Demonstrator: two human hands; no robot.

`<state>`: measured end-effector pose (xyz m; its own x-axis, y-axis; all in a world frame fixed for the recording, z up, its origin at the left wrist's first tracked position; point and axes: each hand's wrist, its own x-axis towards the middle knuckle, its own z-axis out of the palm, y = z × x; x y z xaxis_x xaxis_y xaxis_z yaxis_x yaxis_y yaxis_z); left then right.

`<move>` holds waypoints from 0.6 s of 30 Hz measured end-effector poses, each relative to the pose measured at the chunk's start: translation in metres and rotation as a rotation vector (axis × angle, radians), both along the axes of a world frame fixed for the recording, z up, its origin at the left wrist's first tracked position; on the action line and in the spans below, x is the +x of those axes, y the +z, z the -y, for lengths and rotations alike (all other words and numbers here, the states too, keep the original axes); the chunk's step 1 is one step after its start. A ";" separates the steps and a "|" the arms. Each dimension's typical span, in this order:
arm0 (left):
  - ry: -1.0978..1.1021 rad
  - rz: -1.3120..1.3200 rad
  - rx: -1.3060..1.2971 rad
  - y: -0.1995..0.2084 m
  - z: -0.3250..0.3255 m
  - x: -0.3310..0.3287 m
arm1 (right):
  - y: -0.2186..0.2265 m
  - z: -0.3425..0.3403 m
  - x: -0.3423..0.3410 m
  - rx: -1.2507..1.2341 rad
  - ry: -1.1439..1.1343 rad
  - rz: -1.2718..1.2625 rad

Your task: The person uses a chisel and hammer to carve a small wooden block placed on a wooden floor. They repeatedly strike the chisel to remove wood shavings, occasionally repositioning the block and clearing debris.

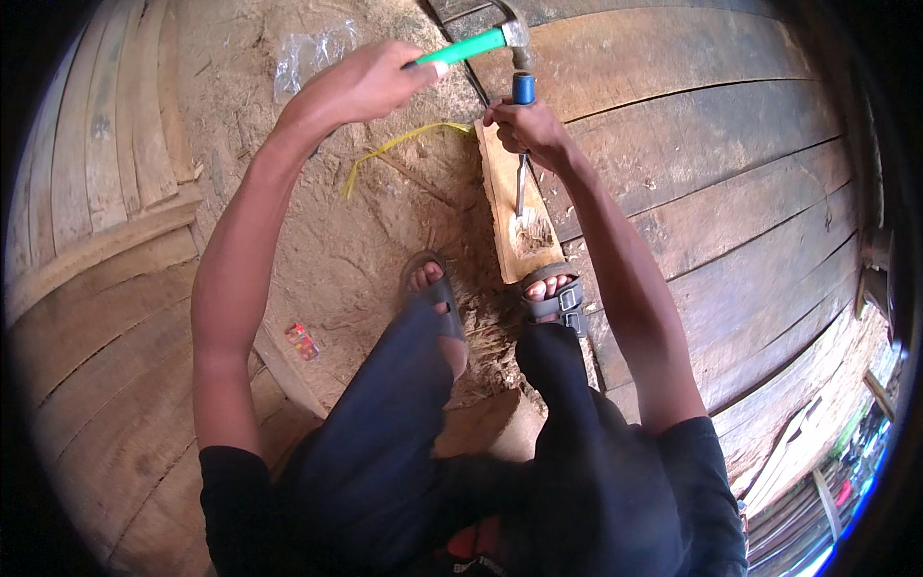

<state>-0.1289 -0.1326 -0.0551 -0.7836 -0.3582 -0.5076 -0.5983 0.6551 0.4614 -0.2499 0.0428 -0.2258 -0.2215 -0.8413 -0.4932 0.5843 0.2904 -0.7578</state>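
Observation:
My left hand [375, 80] is closed round the green handle of a claw hammer [471, 46]. The hammer's metal head is just above the blue end of a chisel [522, 183]; whether they touch I cannot tell. Wrapped about the chisel's handle is my right hand [535, 130]. The blade slants down to a wooden board [502, 197], its tip at a rough chipped hollow [534, 234] near the board's closer end. My sandalled right foot [553, 293] rests at that end of the board.
Wide planks [692, 163] lie on the right, and more planks [106, 125] are on the left. A yellow strap [394, 144], a clear plastic bag [312, 60] and a small red packet [302, 341] lie on the dusty ground. A saw-like metal frame [461, 13] is at the far end.

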 end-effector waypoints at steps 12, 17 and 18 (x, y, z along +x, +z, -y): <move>0.171 -0.090 0.032 -0.007 0.010 0.003 | -0.028 0.003 -0.010 -0.119 0.084 -0.228; -0.150 -0.070 -0.129 -0.017 0.011 0.007 | -0.016 0.007 -0.003 0.004 0.014 0.004; -0.054 -0.113 -0.113 -0.017 0.014 0.005 | -0.017 0.006 -0.003 0.004 0.011 0.009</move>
